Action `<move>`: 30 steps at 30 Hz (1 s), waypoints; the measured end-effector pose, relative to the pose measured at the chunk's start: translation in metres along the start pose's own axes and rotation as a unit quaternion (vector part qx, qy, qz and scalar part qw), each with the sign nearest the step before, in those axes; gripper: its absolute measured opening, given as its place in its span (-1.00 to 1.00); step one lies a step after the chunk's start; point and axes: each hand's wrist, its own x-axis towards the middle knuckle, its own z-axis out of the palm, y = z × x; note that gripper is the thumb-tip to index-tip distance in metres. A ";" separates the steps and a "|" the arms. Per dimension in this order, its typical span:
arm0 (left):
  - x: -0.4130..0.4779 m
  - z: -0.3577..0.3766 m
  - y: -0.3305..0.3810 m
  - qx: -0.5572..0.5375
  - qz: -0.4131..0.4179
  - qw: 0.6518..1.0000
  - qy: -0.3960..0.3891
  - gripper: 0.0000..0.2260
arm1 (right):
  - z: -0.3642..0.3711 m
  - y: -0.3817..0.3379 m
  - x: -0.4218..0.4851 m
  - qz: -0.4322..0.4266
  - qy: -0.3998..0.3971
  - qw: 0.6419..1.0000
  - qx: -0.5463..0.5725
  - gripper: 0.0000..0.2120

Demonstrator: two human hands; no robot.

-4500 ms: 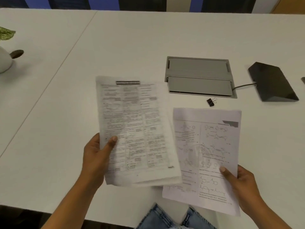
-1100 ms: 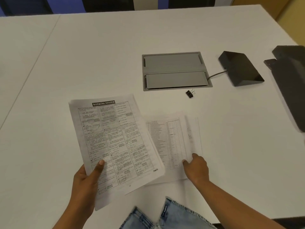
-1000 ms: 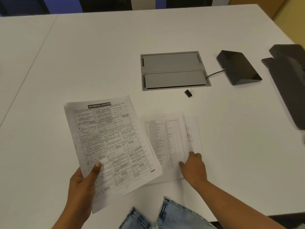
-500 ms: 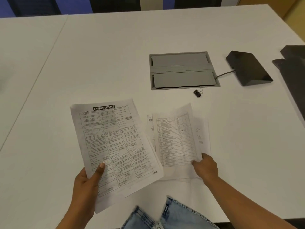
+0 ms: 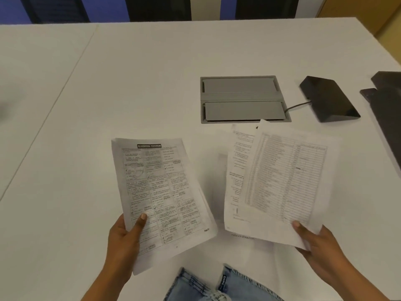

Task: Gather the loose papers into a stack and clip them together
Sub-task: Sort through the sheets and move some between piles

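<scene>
My left hand [image 5: 125, 237] grips the lower left corner of a small stack of printed sheets [image 5: 160, 192] with a boxed black title, held above the white table [image 5: 130, 83]. My right hand [image 5: 314, 244] pinches the lower right corner of two or three other sheets [image 5: 284, 179], topped by a page with a lined table, lifted off the table and fanned apart. The two bundles are apart, side by side. The black binder clip is almost wholly hidden behind the right bundle's top edge; only a dark speck [image 5: 257, 127] shows.
A grey cable hatch [image 5: 240, 98] is set into the table beyond the papers. A black wedge-shaped device [image 5: 327, 101] with a cable lies to its right, and another dark object [image 5: 388, 109] sits at the right edge. My jeans [image 5: 217, 285] show at the near table edge.
My right hand has picked up the sheets that lay on the table and raised them, so they now cover the binder clip. The left hand's stack has stayed about where it was.
</scene>
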 end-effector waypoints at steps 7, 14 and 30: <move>-0.008 0.047 0.006 -0.073 -0.043 0.995 -0.052 -0.85 | 0.033 -0.011 -0.013 -0.034 -0.096 0.993 -0.063 -0.53; -0.028 0.081 0.023 -0.113 -0.036 0.988 -0.099 -0.74 | 0.068 -0.019 -0.015 -0.034 -0.146 0.977 -0.152 -0.47; -0.033 0.086 0.033 -0.077 -0.039 0.991 -0.100 -0.84 | 0.072 -0.043 -0.002 -0.075 -0.210 0.943 -0.247 -0.40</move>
